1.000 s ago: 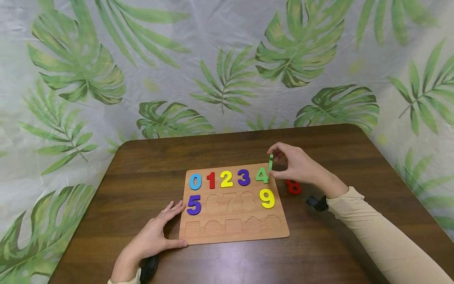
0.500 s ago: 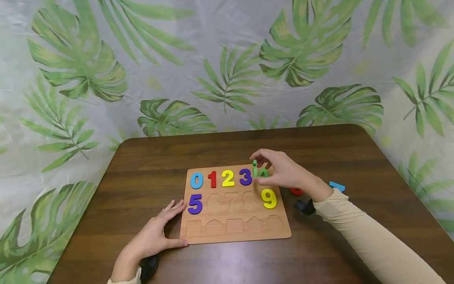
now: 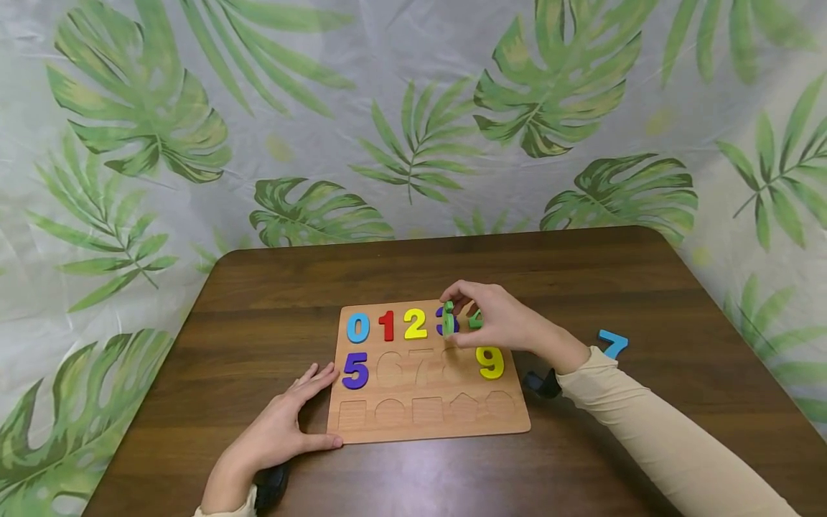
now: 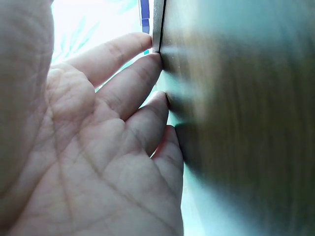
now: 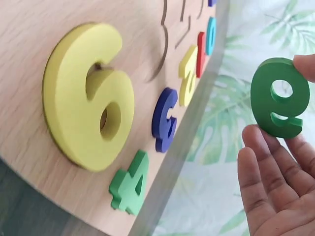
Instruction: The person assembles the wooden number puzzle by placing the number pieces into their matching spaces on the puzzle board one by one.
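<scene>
My right hand (image 3: 500,316) pinches a green number 6 (image 5: 261,96) between thumb and fingertips. It holds the piece on edge above the wooden puzzle board (image 3: 429,432), in front of the purple 3 (image 5: 161,115). Partly behind this hand is the green 4 (image 5: 130,184), set in the board. My left hand (image 3: 281,424) rests at the board's left edge, fingers extended, thumb on the near left corner. Also in the board sit a blue 0 (image 3: 358,328), red 1 (image 3: 388,326), yellow 2 (image 3: 415,324), purple 5 (image 3: 354,371) and yellow 9 (image 5: 61,93).
On the table (image 3: 271,287) to the right lies a blue 7 (image 3: 612,339), beyond the right sleeve (image 3: 652,424). Bare recesses show in the board's middle row and its near row of shapes. A leaf-patterned cloth (image 3: 439,43) hangs behind the table.
My right hand has moved left with the green number 6, from the board's right edge to over the 3. The blue 7 has come into view; the red 8 is now hidden. My left hand stays put.
</scene>
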The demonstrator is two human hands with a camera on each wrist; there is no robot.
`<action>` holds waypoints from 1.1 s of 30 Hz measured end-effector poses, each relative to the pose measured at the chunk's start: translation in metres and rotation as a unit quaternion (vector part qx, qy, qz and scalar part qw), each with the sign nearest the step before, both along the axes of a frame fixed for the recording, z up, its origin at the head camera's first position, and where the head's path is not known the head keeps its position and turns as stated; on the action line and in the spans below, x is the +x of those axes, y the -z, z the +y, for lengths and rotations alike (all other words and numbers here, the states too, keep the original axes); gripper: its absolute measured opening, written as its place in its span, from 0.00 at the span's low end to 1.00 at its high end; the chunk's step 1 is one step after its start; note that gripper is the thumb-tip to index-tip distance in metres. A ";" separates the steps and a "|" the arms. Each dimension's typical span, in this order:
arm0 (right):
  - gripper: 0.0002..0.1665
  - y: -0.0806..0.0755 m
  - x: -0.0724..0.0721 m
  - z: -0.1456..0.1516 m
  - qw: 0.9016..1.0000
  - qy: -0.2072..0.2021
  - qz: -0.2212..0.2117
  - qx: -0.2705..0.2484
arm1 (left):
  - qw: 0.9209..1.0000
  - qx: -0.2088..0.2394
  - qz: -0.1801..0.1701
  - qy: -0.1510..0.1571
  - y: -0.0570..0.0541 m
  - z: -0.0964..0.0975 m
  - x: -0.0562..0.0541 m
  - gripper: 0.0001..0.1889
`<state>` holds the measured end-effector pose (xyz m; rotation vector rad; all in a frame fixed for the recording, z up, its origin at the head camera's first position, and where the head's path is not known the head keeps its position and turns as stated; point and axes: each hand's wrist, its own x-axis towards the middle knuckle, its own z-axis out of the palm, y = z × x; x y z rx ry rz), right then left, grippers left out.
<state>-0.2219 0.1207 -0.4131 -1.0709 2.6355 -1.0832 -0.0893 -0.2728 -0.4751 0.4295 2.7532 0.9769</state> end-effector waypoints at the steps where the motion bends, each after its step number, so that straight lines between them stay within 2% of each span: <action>1: 0.34 0.000 0.001 -0.001 1.000 -0.003 -0.003 -0.001 | 1.000 0.000 0.000 0.000 0.000 0.000 0.000 0.55; 4: 0.36 0.000 0.002 -0.005 1.000 -0.011 -0.017 -0.007 | 1.000 0.000 0.001 0.001 0.001 0.000 -0.001 0.55; 16: 0.34 0.007 0.005 -0.022 0.999 -0.029 -0.018 -0.018 | 1.000 0.004 0.007 0.002 0.001 0.000 0.000 0.55; 22: 0.34 0.013 0.008 -0.031 0.999 -0.036 -0.017 -0.003 | 1.000 0.015 0.020 0.006 0.000 0.000 0.000 0.54; 33: 0.32 0.024 0.014 -0.049 0.998 -0.067 -0.005 0.008 | 1.000 0.012 0.018 0.002 0.002 0.000 0.000 0.54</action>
